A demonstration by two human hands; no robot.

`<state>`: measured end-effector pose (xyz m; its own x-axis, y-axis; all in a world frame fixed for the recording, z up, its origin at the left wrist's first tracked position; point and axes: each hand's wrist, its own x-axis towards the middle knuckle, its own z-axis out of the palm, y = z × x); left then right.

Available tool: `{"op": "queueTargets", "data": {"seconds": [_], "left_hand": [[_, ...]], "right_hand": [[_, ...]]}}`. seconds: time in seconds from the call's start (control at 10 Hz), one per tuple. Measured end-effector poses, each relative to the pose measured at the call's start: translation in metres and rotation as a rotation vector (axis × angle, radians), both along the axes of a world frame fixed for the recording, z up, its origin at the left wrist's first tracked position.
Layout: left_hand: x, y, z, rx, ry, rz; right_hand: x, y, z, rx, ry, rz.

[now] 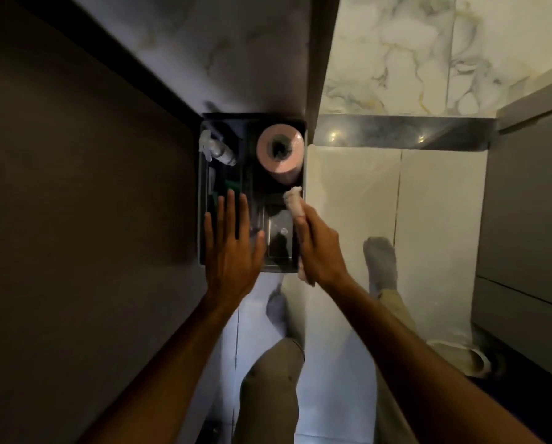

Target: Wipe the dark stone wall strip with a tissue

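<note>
Right hand (pixel 319 248) grips a tissue (pixel 294 200) at the caddy (pixel 204 187) edge; left hand (pixel 233 248) spread flat.

A pink tissue roll (pixel 279 152) stands in a black caddy (pixel 204 187); grey-and-gold-veined white marble wall (pixel 412 59), dark glossy strip (pixel 402 133).

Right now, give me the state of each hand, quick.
Left hand: open, fingers spread flat over the dark caddy, holding nothing.
Right hand: closed around a wadded tissue.
</note>
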<state>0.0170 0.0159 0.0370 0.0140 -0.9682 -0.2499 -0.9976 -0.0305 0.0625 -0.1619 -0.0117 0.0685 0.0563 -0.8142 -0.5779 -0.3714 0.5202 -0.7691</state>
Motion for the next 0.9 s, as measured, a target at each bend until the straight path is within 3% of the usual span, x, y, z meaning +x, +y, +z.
{"op": "queueTargets", "data": {"seconds": [0.2, 0.3, 0.4, 0.6, 0.7, 0.8, 0.9], "left_hand": [[0.031, -0.027, -0.061, -0.081, 0.09, -0.03], [0.02, -0.037, -0.084, -0.101, 0.125, -0.08], [0.004, -0.05, -0.114, -0.099, 0.157, -0.109], [0.001, -0.056, -0.151, -0.251, 0.115, -0.017], [-0.001, -0.059, -0.151, -0.289, 0.107, -0.038], [0.005, -0.069, -0.127, -0.183, 0.105, -0.051], [0.011, -0.058, -0.096, -0.213, 0.076, -0.036]], "right_hand": [[0.073, 0.028, -0.075, 0.058, 0.16, 0.035], [0.085, 0.032, -0.11, 0.001, 0.394, 0.125], [0.092, 0.035, -0.151, -0.128, 0.495, 0.194], [0.094, 0.038, -0.211, -0.156, 0.507, 0.27], [0.088, 0.031, -0.22, -0.093, 0.609, 0.42], [0.085, 0.022, -0.184, -0.103, 0.651, 0.503], [0.074, 0.035, -0.129, -0.159, 0.513, 0.401]]}}
